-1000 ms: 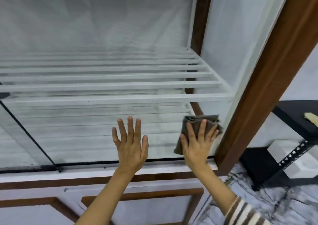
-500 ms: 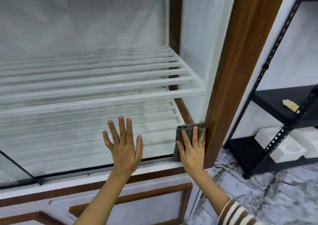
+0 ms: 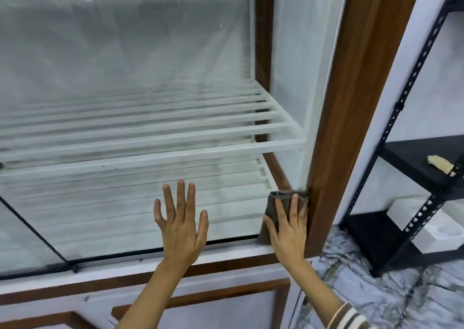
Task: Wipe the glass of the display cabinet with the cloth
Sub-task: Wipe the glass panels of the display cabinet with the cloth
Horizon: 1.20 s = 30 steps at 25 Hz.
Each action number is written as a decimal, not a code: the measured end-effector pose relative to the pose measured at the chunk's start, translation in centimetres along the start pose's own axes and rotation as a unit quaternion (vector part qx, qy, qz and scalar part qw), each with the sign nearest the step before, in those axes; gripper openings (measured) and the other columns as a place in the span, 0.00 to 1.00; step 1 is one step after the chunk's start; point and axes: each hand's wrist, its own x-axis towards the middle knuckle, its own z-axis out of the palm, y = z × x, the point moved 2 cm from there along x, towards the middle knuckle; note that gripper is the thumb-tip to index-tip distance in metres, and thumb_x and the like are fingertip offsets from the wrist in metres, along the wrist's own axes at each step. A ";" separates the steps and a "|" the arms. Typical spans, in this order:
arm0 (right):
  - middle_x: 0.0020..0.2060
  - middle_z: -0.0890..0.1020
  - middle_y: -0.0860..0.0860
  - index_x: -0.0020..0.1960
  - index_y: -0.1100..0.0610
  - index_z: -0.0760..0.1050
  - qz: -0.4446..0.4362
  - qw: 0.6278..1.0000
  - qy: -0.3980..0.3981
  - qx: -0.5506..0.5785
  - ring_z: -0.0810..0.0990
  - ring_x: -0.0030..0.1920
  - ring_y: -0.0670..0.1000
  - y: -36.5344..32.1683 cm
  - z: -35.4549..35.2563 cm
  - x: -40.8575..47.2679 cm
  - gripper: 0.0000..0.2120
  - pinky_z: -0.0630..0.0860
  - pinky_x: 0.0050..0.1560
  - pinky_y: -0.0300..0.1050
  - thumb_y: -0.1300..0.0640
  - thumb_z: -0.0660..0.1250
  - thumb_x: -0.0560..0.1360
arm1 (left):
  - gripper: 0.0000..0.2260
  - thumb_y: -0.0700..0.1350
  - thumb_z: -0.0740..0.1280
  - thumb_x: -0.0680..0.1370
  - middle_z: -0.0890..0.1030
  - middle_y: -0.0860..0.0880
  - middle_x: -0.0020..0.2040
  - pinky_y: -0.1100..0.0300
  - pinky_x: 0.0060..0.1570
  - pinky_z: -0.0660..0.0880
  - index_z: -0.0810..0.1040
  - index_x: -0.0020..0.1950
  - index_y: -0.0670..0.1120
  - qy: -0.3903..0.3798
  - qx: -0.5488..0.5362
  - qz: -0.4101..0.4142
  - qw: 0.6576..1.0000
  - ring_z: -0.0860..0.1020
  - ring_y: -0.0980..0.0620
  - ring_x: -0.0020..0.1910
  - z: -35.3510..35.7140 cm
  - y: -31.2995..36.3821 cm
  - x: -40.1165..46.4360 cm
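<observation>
Grey-brown cloth (image 3: 278, 203), perhaps; striped sleeve (image 3: 347, 316)

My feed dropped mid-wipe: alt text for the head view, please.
The right hand presses a folded grey-brown cloth flat on the display cabinet's glass pane, in its lower right corner against the brown wooden frame. The left hand lies open on the glass.

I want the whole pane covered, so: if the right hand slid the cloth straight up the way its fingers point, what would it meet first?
Probably nothing soon: the right hand presses the cloth flat beside the wooden frame post, and the glass above looks free. The white slatted shelf lies behind the pane.
</observation>
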 end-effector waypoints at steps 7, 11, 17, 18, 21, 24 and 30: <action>0.77 0.58 0.49 0.75 0.48 0.61 0.013 0.978 0.195 0.072 0.46 0.78 0.54 -13.5 -2.6 14.6 0.22 0.47 0.77 0.56 0.45 0.54 0.82 | 0.27 0.54 0.48 0.82 0.42 0.51 0.79 0.47 0.74 0.40 0.45 0.78 0.48 0.051 -0.002 -0.035 0.998 0.42 0.47 0.78 -3.0 -2.2 0.9; 0.74 0.65 0.47 0.73 0.45 0.67 -0.322 0.944 0.073 0.017 0.50 0.78 0.52 -20.4 0.8 9.8 0.21 0.50 0.78 0.50 0.49 0.62 0.81 | 0.26 0.53 0.48 0.82 0.43 0.52 0.79 0.48 0.74 0.41 0.45 0.78 0.48 0.083 0.009 -0.089 0.993 0.43 0.48 0.78 -4.7 -4.6 1.5; 0.79 0.51 0.47 0.77 0.45 0.57 -0.170 0.973 0.153 -0.026 0.50 0.79 0.55 -16.8 0.5 10.5 0.27 0.46 0.77 0.56 0.45 0.61 0.81 | 0.25 0.52 0.47 0.83 0.45 0.52 0.79 0.47 0.74 0.43 0.46 0.78 0.48 0.116 0.028 -0.148 0.982 0.46 0.48 0.78 -7.5 -9.4 0.7; 0.79 0.51 0.47 0.77 0.45 0.57 -0.144 0.975 0.169 -0.007 0.50 0.79 0.56 -18.1 0.6 11.4 0.27 0.47 0.77 0.57 0.45 0.62 0.81 | 0.25 0.52 0.47 0.83 0.45 0.52 0.79 0.46 0.74 0.44 0.47 0.78 0.47 0.119 0.030 -0.161 0.979 0.47 0.47 0.78 -7.6 -10.0 0.6; 0.78 0.54 0.48 0.76 0.46 0.61 -0.226 0.961 0.157 0.029 0.51 0.78 0.56 -24.8 1.7 12.4 0.25 0.49 0.77 0.55 0.50 0.63 0.80 | 0.24 0.51 0.47 0.83 0.46 0.52 0.79 0.47 0.74 0.45 0.48 0.78 0.47 0.122 0.039 -0.164 0.978 0.48 0.47 0.78 -8.2 -11.6 0.6; 0.76 0.61 0.47 0.76 0.47 0.62 -0.368 0.924 0.104 0.014 0.56 0.77 0.54 -28.7 3.7 10.3 0.29 0.52 0.77 0.52 0.60 0.64 0.78 | 0.24 0.51 0.47 0.83 0.46 0.52 0.79 0.49 0.74 0.45 0.48 0.78 0.48 0.135 0.051 -0.154 0.977 0.47 0.48 0.78 -9.5 -13.7 0.8; 0.70 0.71 0.50 0.72 0.51 0.68 -0.312 0.927 0.120 0.168 0.66 0.74 0.54 -31.9 4.4 9.0 0.23 0.59 0.75 0.51 0.66 0.58 0.80 | 0.24 0.49 0.48 0.83 0.46 0.52 0.79 0.47 0.74 0.46 0.49 0.78 0.47 0.175 0.046 -0.110 0.977 0.46 0.49 0.78 -13.7 -20.0 2.6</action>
